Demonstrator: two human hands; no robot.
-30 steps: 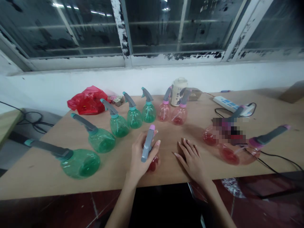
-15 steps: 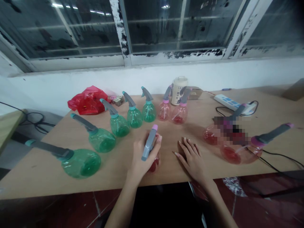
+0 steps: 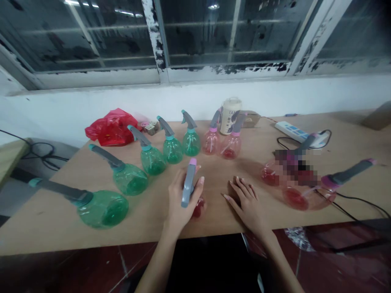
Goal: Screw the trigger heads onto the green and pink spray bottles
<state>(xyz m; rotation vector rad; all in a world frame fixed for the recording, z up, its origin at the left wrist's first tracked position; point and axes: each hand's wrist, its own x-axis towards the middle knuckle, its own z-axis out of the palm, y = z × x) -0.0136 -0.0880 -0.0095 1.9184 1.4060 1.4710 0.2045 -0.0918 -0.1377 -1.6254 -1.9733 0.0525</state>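
Observation:
My left hand (image 3: 180,199) is wrapped round a pink spray bottle (image 3: 198,206) with a grey trigger head (image 3: 188,184), standing near the front edge of the wooden table (image 3: 61,219). My right hand (image 3: 248,203) lies flat on the table just to the right of it, fingers stretched out, holding nothing. Several green spray bottles (image 3: 130,178) stand in a curved row to the left. Pink spray bottles (image 3: 230,146) stand behind and to the right (image 3: 308,195).
A red plastic bag (image 3: 111,128) lies at the back left, a paper cup (image 3: 229,115) at the back middle. A white power strip (image 3: 297,132) with black cables (image 3: 357,203) sits at the back right. A white wall and window run behind the table.
The trigger head in my left hand has tilted slightly back to the left. My right hand has stayed flat in place.

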